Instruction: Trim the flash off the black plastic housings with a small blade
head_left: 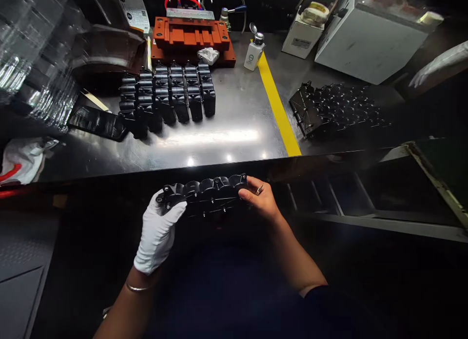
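Observation:
A black moulded plastic part [208, 195] with a row of rounded humps and small metal pins is held level in front of the bench edge. My left hand [157, 232], in a white glove, is closed on its left end with the thumb on the near face. Bare, with a ring on one finger, my right hand [260, 197] grips the right end between thumb and fingers. Similar black parts [168, 95] stand in rows on the metal bench [234, 115] beyond my hands.
More black parts [340, 105] lie right of a yellow tape strip [280, 105]. An orange fixture [192, 39], a white pump bottle [254, 54] and a grey box [369, 37] stand behind. Clear plastic trays [32, 51] are stacked left. Another person's gloved hand [440, 64] shows at right.

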The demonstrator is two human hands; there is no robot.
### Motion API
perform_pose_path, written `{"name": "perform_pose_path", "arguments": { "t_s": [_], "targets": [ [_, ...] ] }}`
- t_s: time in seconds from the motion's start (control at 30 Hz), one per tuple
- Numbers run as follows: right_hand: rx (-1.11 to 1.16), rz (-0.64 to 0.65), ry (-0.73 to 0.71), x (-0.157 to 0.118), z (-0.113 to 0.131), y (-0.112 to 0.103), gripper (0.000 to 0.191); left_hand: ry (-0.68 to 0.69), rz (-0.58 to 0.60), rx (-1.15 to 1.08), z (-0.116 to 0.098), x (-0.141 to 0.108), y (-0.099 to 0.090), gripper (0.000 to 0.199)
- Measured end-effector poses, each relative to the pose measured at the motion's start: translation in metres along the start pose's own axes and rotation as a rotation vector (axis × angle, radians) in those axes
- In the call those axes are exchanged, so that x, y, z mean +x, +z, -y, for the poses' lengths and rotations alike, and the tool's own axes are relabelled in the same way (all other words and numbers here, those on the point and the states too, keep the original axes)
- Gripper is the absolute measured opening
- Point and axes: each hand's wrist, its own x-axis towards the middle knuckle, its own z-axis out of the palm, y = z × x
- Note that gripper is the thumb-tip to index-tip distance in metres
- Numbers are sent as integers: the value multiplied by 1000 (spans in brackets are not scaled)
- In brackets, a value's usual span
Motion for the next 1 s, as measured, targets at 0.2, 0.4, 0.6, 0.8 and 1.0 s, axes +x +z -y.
{"name": "perform_pose_path", "arguments": {
  "t_s": [0.2,0.4,0.6,0.8,1.0],
  "targets": [
    [-12,44,47,5,-12,-2,45,103,8,30,6,-1,4,46],
    [143,126,146,2,-39,8,60,103,25,-165,-2,1,21,42],
    [327,152,252,-2,-77,36,65,154,-21,-180,-5,2,35,49],
    [373,150,283,-4,-91,40,71,158,22,-100,2,-3,27,55],
    [352,198,226,1,-87,32,68,289,167,-66,12,-8,16,49]
  ]
}}
